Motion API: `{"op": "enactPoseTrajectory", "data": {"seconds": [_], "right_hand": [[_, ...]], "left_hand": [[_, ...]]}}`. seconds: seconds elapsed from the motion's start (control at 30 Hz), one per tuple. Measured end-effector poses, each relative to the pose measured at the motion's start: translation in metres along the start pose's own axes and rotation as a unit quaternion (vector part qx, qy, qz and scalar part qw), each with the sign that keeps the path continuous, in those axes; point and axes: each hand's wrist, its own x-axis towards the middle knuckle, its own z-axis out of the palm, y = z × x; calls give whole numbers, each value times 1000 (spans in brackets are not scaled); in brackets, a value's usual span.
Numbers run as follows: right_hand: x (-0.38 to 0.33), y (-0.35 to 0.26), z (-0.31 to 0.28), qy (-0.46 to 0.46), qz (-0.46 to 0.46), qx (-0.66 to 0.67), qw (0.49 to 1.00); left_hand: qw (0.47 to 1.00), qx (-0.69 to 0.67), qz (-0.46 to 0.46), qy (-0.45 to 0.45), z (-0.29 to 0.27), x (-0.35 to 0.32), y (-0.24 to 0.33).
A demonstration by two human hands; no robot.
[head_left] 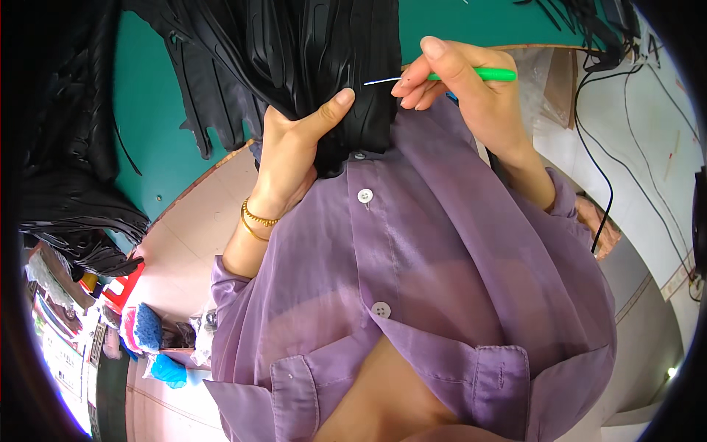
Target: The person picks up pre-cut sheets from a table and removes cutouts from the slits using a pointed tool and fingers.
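Observation:
My left hand grips a bunch of black rubbery strips that hang over the edge of a teal-topped table; the thumb presses on the front of the bunch. My right hand holds a green-handled hook tool like a pen. Its thin metal tip points left and touches the black strips just above my left thumb. Two gold bangles sit on my left wrist. My purple button shirt fills the lower middle of the view.
More black strip material is heaped on the table at the left. Black cables run down at the right over a pale surface. At the lower left are a red stool and blue bundles on the floor.

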Motion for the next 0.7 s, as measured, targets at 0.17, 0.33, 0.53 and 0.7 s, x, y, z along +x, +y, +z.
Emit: {"op": "enactPoseTrajectory", "data": {"seconds": [0.17, 0.33, 0.53, 0.7], "right_hand": [[-7, 17, 13, 20, -139, -113, 984], [13, 19, -3, 32, -277, -188, 942], [24, -28, -43, -105, -174, -68, 977], [18, -16, 7, -53, -197, -322, 925]], "left_hand": [[1000, 0, -12, -15, 3, 0, 0], [999, -30, -29, -27, 2, -3, 2], [990, -119, -70, 0, -10, -5, 4], [974, -165, -153, -32, -13, -8, 14]]}}
